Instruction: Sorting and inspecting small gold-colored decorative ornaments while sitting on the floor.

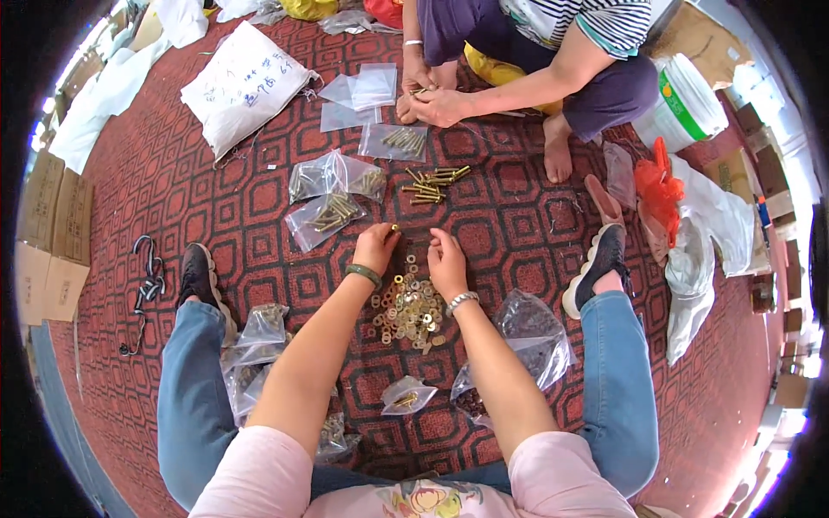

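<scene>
the washers (408, 309) heaped between the hands were shiny yellowish metal, and so were the bolts (434, 182) lying loose beyond them. the small bags (326, 216) were thin clear plastic, glossy and creased. the carpet (216, 207) looked like a matt woven pile, red with dark patterning. the white sack (244, 84) seemed woven plastic, dull. the bucket (689, 102) was smooth white plastic. the boxes (52, 229) were plain matt cardboard. the left hand (376, 248) pinched one brassy metal piece.

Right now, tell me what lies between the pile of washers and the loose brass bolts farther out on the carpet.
Head view: both hands, left hand and right hand, then bare red carpet up to the loose bolts beyond the washers.
</scene>
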Motion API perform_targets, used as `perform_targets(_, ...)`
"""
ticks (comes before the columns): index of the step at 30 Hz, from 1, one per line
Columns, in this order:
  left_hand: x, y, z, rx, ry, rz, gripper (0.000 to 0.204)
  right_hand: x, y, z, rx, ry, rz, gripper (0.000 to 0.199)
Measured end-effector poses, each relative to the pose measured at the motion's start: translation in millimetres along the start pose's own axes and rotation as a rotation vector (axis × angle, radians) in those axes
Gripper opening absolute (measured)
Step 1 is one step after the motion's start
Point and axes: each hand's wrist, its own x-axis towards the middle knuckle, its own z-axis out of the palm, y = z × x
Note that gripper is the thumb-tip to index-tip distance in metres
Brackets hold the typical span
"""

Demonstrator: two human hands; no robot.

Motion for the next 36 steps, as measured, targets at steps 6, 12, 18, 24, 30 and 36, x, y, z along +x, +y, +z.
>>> perform_targets(6, -0.9, 0.2, 0.1, 0.008, -0.010, -0.013, 0.012, 2.0, 8.6, -15.3, 0.064, -0.121, 0.111, 0.031)
perform_targets(12, 1.1, 6.4, -3.0, 0.002, -0.057, -0.114, 0.012, 37.5, -0.5, -36.8, 0.777, -0.189, 0.707, 0.029)
perform_targets(18, 2.4, 14.3, -4.7, 0.077, -0.079, -0.165, 0.012, 68.6, -37.1, -58.7, 0.727, -0.389, 0.867, 0.035)
perform_targets(24, 3.6, 8.3, -3.9, 0.032, -0.030, -0.085, 0.012, 69.6, -80.3, -30.4, 0.481, -0.490, 0.244, 0.043)
perform_targets(30, -12.2, -2.0, 2.0, 0.016, 0.027, -0.016, 0.013, 71.6, -127.3, -36.4, 0.494, -0.504, -0.328, 0.040)
perform_targets(36, -1.3, -7.0, 5.1, 0.068, -0.020, -0.025, 0.013, 103.9, -203.7, -65.5, 0.435, -0.248, -0.771, 0.036)
